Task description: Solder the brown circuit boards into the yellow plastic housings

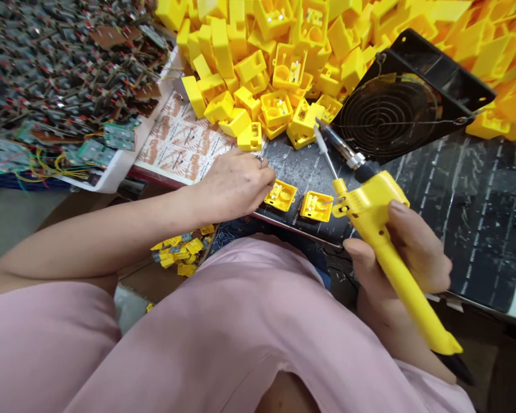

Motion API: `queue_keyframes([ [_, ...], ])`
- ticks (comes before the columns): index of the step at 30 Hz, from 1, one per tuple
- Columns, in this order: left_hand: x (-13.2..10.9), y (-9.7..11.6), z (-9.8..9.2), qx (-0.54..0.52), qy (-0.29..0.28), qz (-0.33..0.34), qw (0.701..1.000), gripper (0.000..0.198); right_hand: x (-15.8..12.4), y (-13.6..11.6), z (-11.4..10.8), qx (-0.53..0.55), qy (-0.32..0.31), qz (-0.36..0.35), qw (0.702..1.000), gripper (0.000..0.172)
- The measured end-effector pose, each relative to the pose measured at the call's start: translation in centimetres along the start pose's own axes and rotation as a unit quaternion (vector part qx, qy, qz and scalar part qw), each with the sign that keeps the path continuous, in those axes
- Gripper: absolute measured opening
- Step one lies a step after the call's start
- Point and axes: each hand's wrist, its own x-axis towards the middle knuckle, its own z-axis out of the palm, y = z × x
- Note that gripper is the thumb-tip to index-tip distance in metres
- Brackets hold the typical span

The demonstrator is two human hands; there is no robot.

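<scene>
My right hand (pixel 406 252) is closed round the yellow handle of a soldering gun (pixel 382 229), whose metal tip points up and left above the bench. Just left of the gun's body lie two small yellow plastic housings, one (pixel 316 206) next to the gun and one (pixel 281 195) at my left fingertips. My left hand (pixel 236 180) rests knuckles up on the black bench surface (pixel 468 201), fingers curled onto that left housing. A ring shows on one finger.
A big heap of yellow housings (pixel 284 51) fills the back of the bench. A black fan (pixel 408 97) stands tilted at right. Circuit boards with wires (pixel 64 74) are piled at left, printed sheets (pixel 180 143) beside them. More yellow parts (pixel 183 249) lie below the bench edge.
</scene>
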Motion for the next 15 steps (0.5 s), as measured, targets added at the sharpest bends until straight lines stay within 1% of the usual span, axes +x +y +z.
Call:
queue_keyframes([
  [2,-0.3,-0.3,0.5,-0.002,0.037,0.021,0.999,0.036,1.4,-0.7,1.0,0.012,0.012,-0.052,0.998,0.054],
  [3,-0.5,-0.4,0.8,-0.002,0.053,0.027,0.998,0.036,2.1,-0.9,1.5,0.014,-0.003,-0.071,0.997,0.046],
  [4,-0.6,-0.5,1.0,-0.001,0.067,0.031,0.997,0.035,2.7,-1.1,2.2,0.010,-0.031,-0.080,0.996,0.039],
  [6,-0.8,-0.5,1.3,0.003,0.088,0.038,0.995,0.034,3.6,-1.3,3.5,-0.020,-0.077,-0.095,0.992,0.028],
  [7,-0.9,-0.5,1.3,0.004,0.096,0.041,0.995,0.034,3.9,-1.4,4.2,-0.028,-0.096,-0.107,0.989,0.026],
  [10,-0.9,-0.3,1.3,0.012,0.112,0.034,0.993,0.032,4.3,-1.6,6.1,-0.020,-0.157,-0.132,0.979,0.035],
  [11,-1.0,-0.3,1.3,0.015,0.120,0.028,0.992,0.030,4.2,-1.7,6.6,-0.024,-0.172,-0.132,0.976,0.035],
  [13,-1.1,-0.2,1.3,0.013,0.145,0.018,0.989,0.025,4.1,-1.9,7.1,-0.038,-0.186,-0.124,0.974,0.032],
  [15,-1.3,-0.1,1.5,-0.017,0.181,0.010,0.983,0.023,4.0,-2.0,7.3,-0.056,-0.188,-0.117,0.974,0.032],
])
